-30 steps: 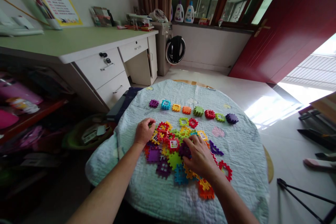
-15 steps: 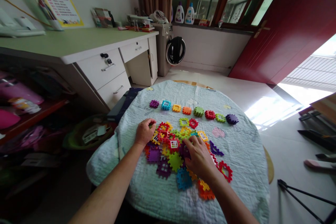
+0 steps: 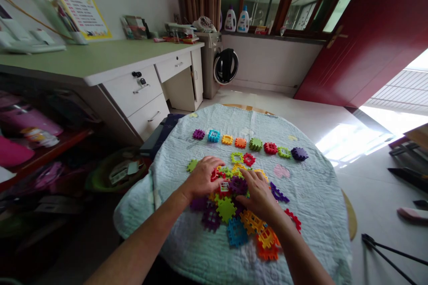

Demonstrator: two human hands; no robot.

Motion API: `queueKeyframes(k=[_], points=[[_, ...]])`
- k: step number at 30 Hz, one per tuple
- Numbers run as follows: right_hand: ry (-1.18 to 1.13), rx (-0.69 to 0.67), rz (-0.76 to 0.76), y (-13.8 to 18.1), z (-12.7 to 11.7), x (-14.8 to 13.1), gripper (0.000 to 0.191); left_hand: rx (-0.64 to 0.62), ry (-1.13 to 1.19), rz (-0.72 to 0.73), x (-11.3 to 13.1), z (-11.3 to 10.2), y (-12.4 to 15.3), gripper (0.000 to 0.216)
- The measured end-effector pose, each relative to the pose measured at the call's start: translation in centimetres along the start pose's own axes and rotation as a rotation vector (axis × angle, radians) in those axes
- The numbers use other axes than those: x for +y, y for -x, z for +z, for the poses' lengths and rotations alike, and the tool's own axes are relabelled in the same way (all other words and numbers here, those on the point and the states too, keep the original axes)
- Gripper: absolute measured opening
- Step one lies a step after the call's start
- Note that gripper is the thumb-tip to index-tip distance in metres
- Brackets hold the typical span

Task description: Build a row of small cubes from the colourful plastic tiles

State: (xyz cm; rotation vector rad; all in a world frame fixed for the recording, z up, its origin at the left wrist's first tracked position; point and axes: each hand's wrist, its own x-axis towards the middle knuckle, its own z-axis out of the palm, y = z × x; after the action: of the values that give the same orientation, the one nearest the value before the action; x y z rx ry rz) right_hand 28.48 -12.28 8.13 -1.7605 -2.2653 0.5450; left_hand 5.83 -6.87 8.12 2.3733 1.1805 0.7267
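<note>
A heap of coloured plastic interlocking tiles (image 3: 234, 213) lies on a round table under a pale quilted cloth (image 3: 310, 196). My left hand (image 3: 202, 178) rests palm down on the heap's left side, fingers spread over red and yellow tiles. My right hand (image 3: 257, 193) lies on the heap's middle, fingertips touching a purple tile (image 3: 238, 184). A green tile (image 3: 191, 165) sits alone just left of my left hand. Farther back, a row of tiles (image 3: 249, 143) runs from purple at the left to dark purple at the right, with a green ring tile (image 3: 236, 157) and a red tile (image 3: 248, 159) in front of it.
A green-topped desk with white drawers (image 3: 133, 89) stands to the left, a washing machine (image 3: 217, 62) behind it. A red door (image 3: 371, 31) stands open at the right. Dark tripod legs (image 3: 388, 249) lie on the floor at the lower right.
My left hand let go of the green tile at the heap's left edge and moved right onto the heap. My right hand shifted slightly, now touching the purple tile. The camera tilted a little.
</note>
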Motion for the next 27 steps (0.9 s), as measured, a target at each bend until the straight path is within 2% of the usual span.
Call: queueKeyframes(k=[3,7,13,19,27], points=[[-0.031,0.021,-0.009,-0.1,-0.1,0.2,0.063,-0.230,0.000,0.052,1.6,1.3,-1.0,0.058],[-0.095,0.053,-0.058,0.0,0.0,0.7,0.065,-0.337,-0.051,0.036,2.4,3.0,-1.8,0.062],[-0.142,0.076,-0.059,0.4,0.2,1.4,0.068,-0.330,-0.097,-0.019,3.4,4.1,-2.0,0.049],[-0.171,0.138,-0.066,0.3,0.5,2.0,0.070,-0.275,-0.100,-0.042,4.4,4.3,-2.1,0.053],[-0.169,0.103,-0.049,0.0,0.6,2.3,0.066,-0.291,-0.174,-0.090,4.9,4.6,-2.5,0.046]])
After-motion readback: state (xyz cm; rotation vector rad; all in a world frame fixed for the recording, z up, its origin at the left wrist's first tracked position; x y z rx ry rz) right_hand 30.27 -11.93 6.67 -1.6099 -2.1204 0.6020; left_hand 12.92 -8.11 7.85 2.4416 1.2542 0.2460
